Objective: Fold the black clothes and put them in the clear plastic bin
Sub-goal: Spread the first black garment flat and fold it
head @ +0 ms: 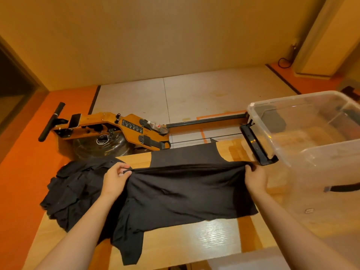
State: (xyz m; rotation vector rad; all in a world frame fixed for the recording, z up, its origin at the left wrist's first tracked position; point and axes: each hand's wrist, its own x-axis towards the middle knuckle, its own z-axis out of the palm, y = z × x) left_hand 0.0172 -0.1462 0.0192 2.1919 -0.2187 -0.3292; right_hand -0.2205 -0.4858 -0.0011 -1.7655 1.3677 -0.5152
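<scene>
A wooden table [204,236] fills the lower view, and a clear plastic bin [315,152] stands on its right side with a black latch handle [257,145] on the near-left end. Beyond the table's far edge, a wood-framed rowing machine [116,125] lies on the floor. 1 black garment [185,193] is spread across the middle of the table, left of the bin and outside it. Its upper edge is lifted and pulled taut between 2 hands. A crumpled pile of black clothes [74,190] sits at the table's left edge, touching the spread garment. The left hand [115,180] pinches the garment's left corner, and the right hand [255,178] grips its right corner, just beside the bin.
</scene>
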